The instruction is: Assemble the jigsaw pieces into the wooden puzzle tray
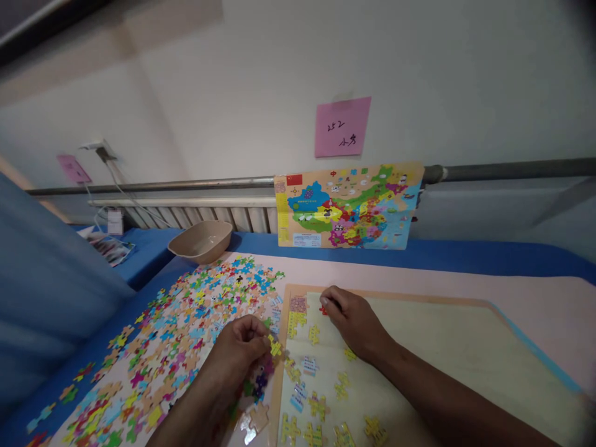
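My left hand [239, 347] is closed in a pinch at the left border of the puzzle board [419, 347], with a yellow puzzle piece [275, 345] at its fingertips. Near the board's upper left corner, my right hand [356, 320] pinches a small red puzzle piece [323, 310], mostly covered by the fingers. Assembled pieces with reddish print [298, 303] fill that corner, with yellow ones below. Several loose yellow pieces [318, 405] lie farther down the board. Dark purple pieces [259, 385] sit beside my left hand, partly hidden.
A large spread of mixed puzzle pieces [181, 335] covers the table's left side. Behind it stands a beige bowl [202, 241]. A colourful map sheet [349, 208] hangs from the wall pipe [512, 169], below a pink note [342, 127]. A blue curtain [46, 292] is at far left.
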`<state>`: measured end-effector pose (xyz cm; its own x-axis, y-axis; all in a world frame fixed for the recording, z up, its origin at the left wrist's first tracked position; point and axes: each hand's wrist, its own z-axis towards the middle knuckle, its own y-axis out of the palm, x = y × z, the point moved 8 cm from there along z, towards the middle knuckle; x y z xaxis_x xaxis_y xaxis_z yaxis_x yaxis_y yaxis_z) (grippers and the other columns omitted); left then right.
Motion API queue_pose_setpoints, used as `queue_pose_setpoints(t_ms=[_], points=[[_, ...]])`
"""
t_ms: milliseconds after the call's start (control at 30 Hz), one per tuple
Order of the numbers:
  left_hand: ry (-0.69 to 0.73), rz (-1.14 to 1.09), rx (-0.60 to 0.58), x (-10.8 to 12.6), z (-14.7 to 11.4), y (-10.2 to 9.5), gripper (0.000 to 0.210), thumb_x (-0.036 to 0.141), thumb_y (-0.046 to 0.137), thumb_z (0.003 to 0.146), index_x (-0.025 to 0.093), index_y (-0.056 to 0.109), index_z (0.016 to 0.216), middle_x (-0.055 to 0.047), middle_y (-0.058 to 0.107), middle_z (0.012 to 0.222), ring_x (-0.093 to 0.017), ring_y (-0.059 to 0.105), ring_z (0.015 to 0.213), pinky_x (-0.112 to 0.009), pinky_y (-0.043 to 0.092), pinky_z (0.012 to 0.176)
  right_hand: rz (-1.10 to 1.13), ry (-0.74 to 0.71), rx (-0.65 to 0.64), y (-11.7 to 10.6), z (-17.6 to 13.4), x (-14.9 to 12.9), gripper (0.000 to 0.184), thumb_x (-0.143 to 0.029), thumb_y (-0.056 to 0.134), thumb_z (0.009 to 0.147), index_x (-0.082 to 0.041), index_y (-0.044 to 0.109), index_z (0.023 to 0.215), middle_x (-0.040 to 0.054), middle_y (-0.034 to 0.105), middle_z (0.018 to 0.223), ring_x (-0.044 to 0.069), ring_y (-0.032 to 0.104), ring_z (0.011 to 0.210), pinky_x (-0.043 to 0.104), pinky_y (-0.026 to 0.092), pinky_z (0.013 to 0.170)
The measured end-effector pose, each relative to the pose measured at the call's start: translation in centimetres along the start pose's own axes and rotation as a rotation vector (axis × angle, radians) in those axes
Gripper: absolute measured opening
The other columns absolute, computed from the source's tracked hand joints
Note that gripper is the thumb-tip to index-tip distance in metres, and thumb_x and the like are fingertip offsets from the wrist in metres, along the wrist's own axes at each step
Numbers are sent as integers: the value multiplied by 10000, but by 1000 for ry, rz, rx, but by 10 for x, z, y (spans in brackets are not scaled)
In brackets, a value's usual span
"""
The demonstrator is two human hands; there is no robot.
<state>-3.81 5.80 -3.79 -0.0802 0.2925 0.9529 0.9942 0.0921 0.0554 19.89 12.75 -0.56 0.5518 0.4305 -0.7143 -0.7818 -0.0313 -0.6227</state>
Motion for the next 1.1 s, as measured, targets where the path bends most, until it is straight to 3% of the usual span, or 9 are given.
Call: queue_pose_setpoints(t_ms=[133,267,400,567,700,867,1100], points=[[1,-61,12,-4,1,-3,347,328,891,575,164,683,799,69,540,553,-55,427,458,-200,312,482,3,-14,1,0,0,-1,282,-397,429,1046,-243,567,855,4,665,803,192,594,754,318,394,707],[-28,-72,54,-10,0,-7,394,327,927,554,178,641,781,53,587,563,-91,548,498,-205,383,524,-6,-16,2,-1,0,-2,281,-386,428,1045,-242,565,847,6,660,802,194,589,755,319,396,700],[-60,-59,7,-17,0,-6,405,367,923,597,193,603,772,14,651,602,-132,620,537,-224,414,549,0,-21,-1,-1,0,-3,282,-384,425,1046,-241,558,842,4,654,800,193,586,754,320,397,708],[-24,72,11,-12,-5,-5,292,358,851,658,184,630,734,3,649,608,-97,514,499,-225,313,514,-3,-12,-5,-1,0,-2,274,-372,429,1043,-242,565,844,2,658,798,190,589,752,317,398,709],[15,130,-5,-5,-13,-1,200,299,785,649,179,626,648,-48,720,779,-132,594,648,-241,382,590,-13,-12,6,-1,0,-2,267,-359,440,1043,-242,566,840,-3,659,794,186,597,752,308,398,701],[64,223,63,-1,-13,-4,167,323,742,667,186,646,672,23,571,583,-103,464,541,-236,321,540,-35,-37,9,-1,-1,-6,269,-343,429,1051,-243,553,834,3,655,799,186,589,751,309,403,700],[49,144,99,-7,-9,7,222,349,784,638,177,680,732,37,566,559,-91,477,501,-212,332,510,-117,-189,-37,-1,-7,-29,247,-311,429,1067,-235,594,900,45,688,893,213,603,846,343,420,774]])
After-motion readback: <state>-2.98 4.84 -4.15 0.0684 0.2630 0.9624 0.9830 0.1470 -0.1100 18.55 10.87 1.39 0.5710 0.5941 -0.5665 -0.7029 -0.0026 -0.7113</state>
